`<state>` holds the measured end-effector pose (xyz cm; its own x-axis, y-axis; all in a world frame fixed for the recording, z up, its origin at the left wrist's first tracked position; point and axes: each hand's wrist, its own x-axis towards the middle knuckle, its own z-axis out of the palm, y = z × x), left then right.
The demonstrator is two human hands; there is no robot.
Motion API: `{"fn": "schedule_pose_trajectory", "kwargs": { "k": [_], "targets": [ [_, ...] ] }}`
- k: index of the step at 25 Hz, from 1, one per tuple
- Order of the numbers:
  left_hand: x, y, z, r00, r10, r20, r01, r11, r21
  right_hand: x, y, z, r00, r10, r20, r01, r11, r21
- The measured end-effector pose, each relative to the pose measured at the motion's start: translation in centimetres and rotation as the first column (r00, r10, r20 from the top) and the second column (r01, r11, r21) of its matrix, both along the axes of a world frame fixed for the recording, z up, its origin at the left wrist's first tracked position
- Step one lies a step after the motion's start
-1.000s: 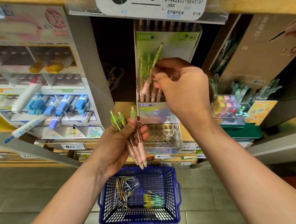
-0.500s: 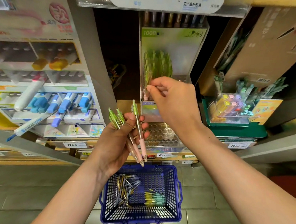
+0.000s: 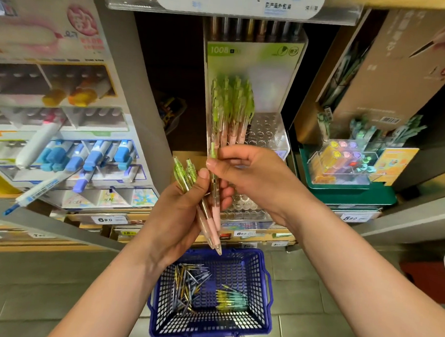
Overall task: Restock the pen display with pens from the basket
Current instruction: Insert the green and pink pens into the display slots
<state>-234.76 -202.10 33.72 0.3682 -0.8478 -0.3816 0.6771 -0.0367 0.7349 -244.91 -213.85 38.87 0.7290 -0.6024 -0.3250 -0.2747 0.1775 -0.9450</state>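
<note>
- Pens (image 3: 191, 171): likely light, stiff, slick; gripped in left hand (image 3: 175, 217).
- Right hand (image 3: 255, 176): pinching one pen's upper barrel, a sound hold.
- Pen display (image 3: 267, 134): 12 o'clock; basket (image 3: 261, 271): 6 o'clock.

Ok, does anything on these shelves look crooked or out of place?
Yes, in the left marker display: a long white-and-blue pen lies slanted across the lower trays, its blue tip poking past the front edge, and a fat white marker lies diagonally across the tiers rather than in a slot.
</note>
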Motion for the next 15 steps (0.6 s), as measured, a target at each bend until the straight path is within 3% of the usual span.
{"fn": "schedule_pose_trajectory", "kwargs": {
  "k": [3, 9, 15],
  "targets": [
    [-0.2, 0.2, -0.2, 0.995, -0.093, 0.042, 0.095, 0.995, -0.032, -0.3, -0.2, -0.1, 0.990, -0.127, 0.069, 0.128, 0.992, -0.016],
    [0.1, 0.2, -0.7, 0.995, -0.099, 0.025, 0.100, 0.994, -0.036, -1.1, -1.4, 0.5, 0.997, -0.077, 0.020, 0.080, 0.980, -0.182],
    [-0.3, 0.9, -1.7, 0.989, -0.088, -0.120, 0.104, 0.985, 0.140, -0.3, -4.1, 3.8, 0.883, -0.383, 0.271, 0.460, 0.819, -0.343]
  ]
}}
